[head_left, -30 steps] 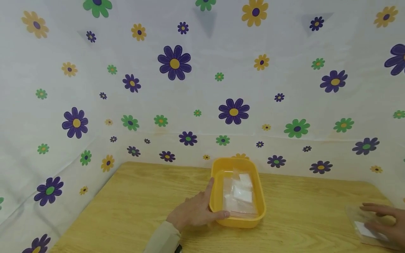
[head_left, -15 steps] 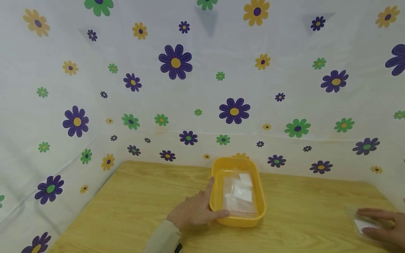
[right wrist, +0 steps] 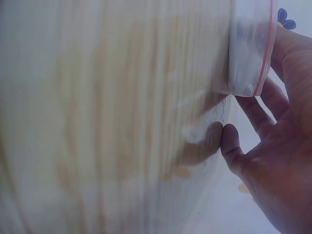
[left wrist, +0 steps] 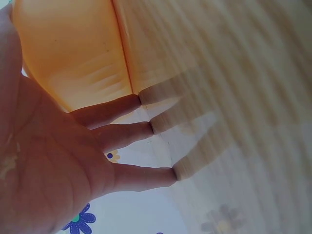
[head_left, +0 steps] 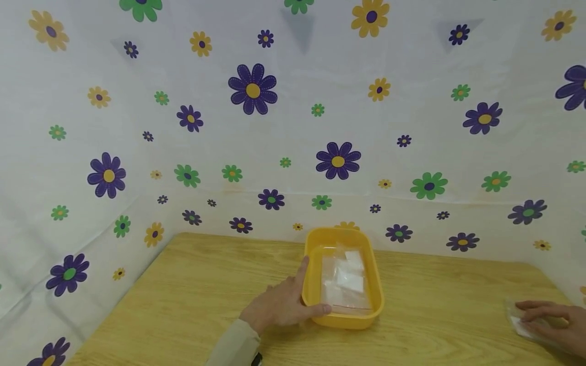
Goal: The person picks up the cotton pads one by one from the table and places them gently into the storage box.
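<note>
A yellow plastic bin [head_left: 375, 284] sits on the wooden table, holding clear zip bags [head_left: 345, 292] with white contents. My left hand [head_left: 279, 307] holds its near left corner, thumb over the near rim and index finger along the left side. In the left wrist view the other fingers [left wrist: 144, 178] stretch straight, tips at the tabletop beside the bin. At the table's right side, my right hand [head_left: 551, 323] is over another clear zip bag [head_left: 513, 317]. The right wrist view shows this bag's red seal, with fingers behind it and the thumb tip at the tabletop.
The wood-grain table [head_left: 435, 305] stretches between the bin and the right hand. A white sheet [head_left: 293, 132] printed with flowers hangs behind it and along both sides. The bin's far end stands close to the back sheet.
My right hand shifts slightly over its bag; its thumb and fingers change position, and the bag turns a little. My left hand and the bin stay in place.
</note>
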A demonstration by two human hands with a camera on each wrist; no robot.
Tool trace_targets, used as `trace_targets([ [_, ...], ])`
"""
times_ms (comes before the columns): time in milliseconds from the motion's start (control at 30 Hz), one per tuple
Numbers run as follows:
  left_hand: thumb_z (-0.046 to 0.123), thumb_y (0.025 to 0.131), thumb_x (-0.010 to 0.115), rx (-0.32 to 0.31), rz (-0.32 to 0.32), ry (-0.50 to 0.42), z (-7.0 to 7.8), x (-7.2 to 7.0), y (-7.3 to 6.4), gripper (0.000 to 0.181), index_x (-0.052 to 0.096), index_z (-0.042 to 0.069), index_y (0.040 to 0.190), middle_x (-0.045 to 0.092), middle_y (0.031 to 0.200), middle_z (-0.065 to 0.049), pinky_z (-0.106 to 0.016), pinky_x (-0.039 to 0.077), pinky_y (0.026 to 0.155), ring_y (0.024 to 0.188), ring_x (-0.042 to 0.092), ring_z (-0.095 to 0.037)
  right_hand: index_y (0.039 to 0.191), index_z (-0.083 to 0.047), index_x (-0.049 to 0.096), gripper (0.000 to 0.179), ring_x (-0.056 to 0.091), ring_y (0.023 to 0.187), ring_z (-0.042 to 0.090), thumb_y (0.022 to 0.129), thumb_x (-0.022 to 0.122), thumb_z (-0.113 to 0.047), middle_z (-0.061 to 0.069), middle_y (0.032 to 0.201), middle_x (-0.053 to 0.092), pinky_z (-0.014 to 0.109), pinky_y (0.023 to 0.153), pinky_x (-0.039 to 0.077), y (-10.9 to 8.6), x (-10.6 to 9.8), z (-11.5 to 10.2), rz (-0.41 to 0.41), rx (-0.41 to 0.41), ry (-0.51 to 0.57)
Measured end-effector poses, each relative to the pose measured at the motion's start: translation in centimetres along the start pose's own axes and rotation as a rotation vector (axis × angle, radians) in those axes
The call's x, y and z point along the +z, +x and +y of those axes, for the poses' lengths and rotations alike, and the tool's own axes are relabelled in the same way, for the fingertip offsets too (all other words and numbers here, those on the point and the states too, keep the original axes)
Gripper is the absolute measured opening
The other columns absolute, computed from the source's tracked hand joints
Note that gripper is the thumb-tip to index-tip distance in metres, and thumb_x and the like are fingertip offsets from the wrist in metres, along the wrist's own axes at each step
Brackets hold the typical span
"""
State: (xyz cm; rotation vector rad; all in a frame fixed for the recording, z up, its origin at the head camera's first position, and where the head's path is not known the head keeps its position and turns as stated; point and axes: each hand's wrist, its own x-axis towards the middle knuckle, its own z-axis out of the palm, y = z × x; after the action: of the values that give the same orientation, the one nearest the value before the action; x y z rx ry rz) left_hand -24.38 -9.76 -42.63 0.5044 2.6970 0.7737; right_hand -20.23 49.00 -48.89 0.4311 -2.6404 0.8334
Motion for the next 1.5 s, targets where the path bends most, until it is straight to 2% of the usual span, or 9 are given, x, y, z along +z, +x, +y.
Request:
trace_targets([
  [100, 0.086, 0.081, 0.056, 0.010, -0.001, -0.005, 0.0, -0.1, 0.1, 0.123, -0.009, 0.025, 0.166, 0.046, 0.160, -0.009, -0.078, 0.033, 0.110, 0.139, 0.053, -0.032, 0.079, -0.018, 0.076, 0.028, 0.042, 0.092, -0.028, 0.075, 0.082, 0.009, -0.047, 0.104, 0.050, 0.000, 0.068, 0.036, 0.1, 0.0, 0.0, -0.015, 0.017, 0.002],
  [200, 0.085, 0.081, 0.057, 0.024, -0.003, -0.012, -0.1, -0.2, 0.1, 0.123, -0.009, 0.024, 0.166, 0.047, 0.159, -0.009, -0.075, 0.036, 0.109, 0.137, 0.054, -0.030, 0.081, -0.015, 0.075, 0.017, 0.041, 0.089, -0.027, 0.081, 0.081, 0.001, -0.047, 0.100, 0.047, 0.029, 0.084, 0.052, 0.4, -0.2, -0.4, -0.058, 0.120, -0.033],
  [300, 0.084, 0.082, 0.058, 0.028, -0.006, -0.017, -0.1, -0.3, 0.1, 0.123, -0.008, 0.024, 0.166, 0.047, 0.159, -0.009, -0.074, 0.037, 0.109, 0.135, 0.055, -0.029, 0.082, -0.014, 0.075, 0.009, 0.041, 0.086, -0.026, 0.086, 0.081, -0.009, -0.046, 0.095, 0.049, 0.033, 0.083, 0.051, 0.8, -0.3, -0.9, -0.092, 0.213, -0.091],
  [433, 0.084, 0.082, 0.058, 0.023, -0.009, -0.016, 0.0, -0.2, 0.0, 0.122, -0.008, 0.025, 0.166, 0.049, 0.158, -0.009, -0.071, 0.040, 0.110, 0.133, 0.056, -0.027, 0.082, -0.012, 0.073, 0.010, 0.042, 0.083, -0.026, 0.085, 0.083, -0.014, -0.041, 0.090, 0.055, 0.006, 0.064, 0.034, 1.0, -0.3, -1.5, -0.083, 0.254, -0.119],
  [667, 0.083, 0.082, 0.058, 0.035, -0.018, -0.023, -0.1, -0.1, 0.0, 0.122, -0.008, 0.024, 0.166, 0.050, 0.156, -0.008, -0.066, 0.045, 0.108, 0.130, 0.058, -0.025, 0.083, -0.009, 0.071, 0.012, 0.042, 0.079, -0.024, 0.087, 0.082, -0.014, 0.005, 0.092, 0.076, 0.022, 0.063, 0.050, 1.1, -0.2, -2.1, -0.089, 0.286, -0.143],
  [933, 0.084, 0.082, 0.057, 0.024, -0.016, -0.012, -0.1, -0.2, -0.1, 0.122, -0.009, 0.025, 0.165, 0.047, 0.159, -0.009, -0.073, 0.039, 0.110, 0.137, 0.054, -0.030, 0.079, -0.010, 0.070, 0.014, 0.045, 0.082, -0.025, 0.084, 0.083, -0.008, -0.040, 0.089, 0.056, 0.013, 0.063, 0.044, 1.0, 0.4, -2.5, -0.012, 0.229, -0.093],
  [1067, 0.085, 0.082, 0.056, 0.020, -0.010, -0.006, 0.0, -0.2, -0.1, 0.122, -0.009, 0.025, 0.165, 0.046, 0.160, -0.010, -0.076, 0.035, 0.110, 0.140, 0.053, -0.032, 0.078, -0.011, 0.069, 0.015, 0.042, 0.083, -0.026, 0.085, 0.083, -0.009, -0.039, 0.090, 0.057, 0.005, 0.063, 0.039, 1.2, 0.4, -2.9, -0.004, 0.217, -0.088],
  [1267, 0.086, 0.082, 0.055, 0.006, -0.001, 0.015, 0.1, -0.2, -0.1, 0.121, -0.008, 0.025, 0.166, 0.046, 0.160, -0.010, -0.078, 0.033, 0.109, 0.140, 0.052, -0.034, 0.076, -0.017, 0.069, 0.017, 0.045, 0.081, -0.025, 0.085, 0.083, -0.015, -0.032, 0.094, 0.065, 0.007, 0.062, 0.041, 2.0, 0.1, -4.1, -0.002, 0.170, -0.129],
  [1500, 0.085, 0.081, 0.057, 0.022, -0.020, 0.003, 0.0, -0.2, 0.0, 0.122, -0.009, 0.025, 0.165, 0.051, 0.156, -0.009, -0.064, 0.047, 0.107, 0.131, 0.059, -0.027, 0.078, -0.022, 0.069, 0.019, 0.044, 0.086, -0.027, 0.084, 0.084, -0.012, -0.034, 0.094, 0.064, 0.018, 0.059, 0.047, 3.0, 0.0, -5.7, -0.031, 0.112, -0.144],
])
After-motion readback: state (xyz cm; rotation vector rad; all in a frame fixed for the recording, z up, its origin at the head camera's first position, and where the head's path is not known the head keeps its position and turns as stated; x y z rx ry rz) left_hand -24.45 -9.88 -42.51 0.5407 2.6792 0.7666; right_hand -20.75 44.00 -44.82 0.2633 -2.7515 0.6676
